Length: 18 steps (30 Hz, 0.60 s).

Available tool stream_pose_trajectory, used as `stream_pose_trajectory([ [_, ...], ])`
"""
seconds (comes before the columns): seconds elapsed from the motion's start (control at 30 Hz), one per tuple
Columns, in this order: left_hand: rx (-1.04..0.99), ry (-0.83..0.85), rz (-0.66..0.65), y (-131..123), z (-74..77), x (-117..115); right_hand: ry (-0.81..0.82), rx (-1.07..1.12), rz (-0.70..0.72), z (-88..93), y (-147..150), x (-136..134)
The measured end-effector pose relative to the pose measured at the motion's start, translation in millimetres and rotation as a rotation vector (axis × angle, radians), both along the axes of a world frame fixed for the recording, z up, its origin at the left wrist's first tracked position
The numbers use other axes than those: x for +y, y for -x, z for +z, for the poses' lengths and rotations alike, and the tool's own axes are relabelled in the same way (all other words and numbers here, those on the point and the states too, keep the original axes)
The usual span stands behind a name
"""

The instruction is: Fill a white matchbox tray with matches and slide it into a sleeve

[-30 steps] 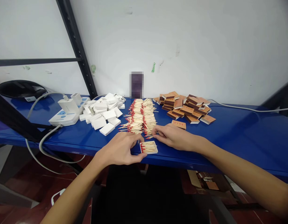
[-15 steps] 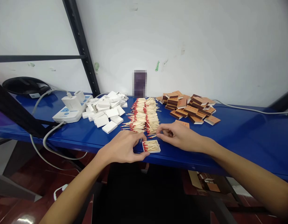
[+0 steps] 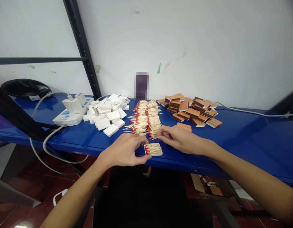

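A small white matchbox tray (image 3: pixel 158 154), partly filled with red-tipped matches, rests near the front edge of the blue shelf. My left hand (image 3: pixel 127 149) grips its left end between thumb and forefinger. Just behind the tray lies a big heap of loose matches (image 3: pixel 154 118) in two side-by-side rows, red heads to the left. My right hand (image 3: pixel 178 138) is at the heap's near right corner, thumb and forefinger pinched at the plain end of a match (image 3: pixel 153 138). The other fingers are curled in.
White empty trays (image 3: pixel 110 115) are piled on the left, brown matchbox sleeves (image 3: pixel 192 110) on the right, with one sleeve (image 3: pixel 184 127) beyond my right hand. A power strip (image 3: pixel 70 117) with chargers and cables stands far left by a black shelf post (image 3: pixel 83 47). A pixelated dark rectangle (image 3: pixel 142 86) is behind.
My right fingertips have come closer together at the match ends and shifted very slightly. My left hand and the tray stay in place; the whole view has shifted a little.
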<state>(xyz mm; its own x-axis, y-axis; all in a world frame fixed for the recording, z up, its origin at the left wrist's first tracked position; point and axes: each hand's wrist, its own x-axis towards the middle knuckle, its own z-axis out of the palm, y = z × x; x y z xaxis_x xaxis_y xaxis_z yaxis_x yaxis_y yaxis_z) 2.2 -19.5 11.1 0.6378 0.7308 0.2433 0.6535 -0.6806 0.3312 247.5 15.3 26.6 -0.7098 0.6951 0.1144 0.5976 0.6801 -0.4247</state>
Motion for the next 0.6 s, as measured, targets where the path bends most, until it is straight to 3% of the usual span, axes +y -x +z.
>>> stream_pose_trajectory([
  [0.23, 0.003, -0.003, 0.003, 0, -1.0, 1, 0.208, 0.141, 0.046, 5.7, 9, -13],
  [0.4, -0.001, 0.016, 0.0, 0, 0.1, 1, 0.042, 0.145, -0.069, 1.1, 1, -2],
  [0.6, 0.011, 0.002, -0.027, 0, 2.1, -1, -0.065, -0.006, -0.015, -6.4, 0, 6],
])
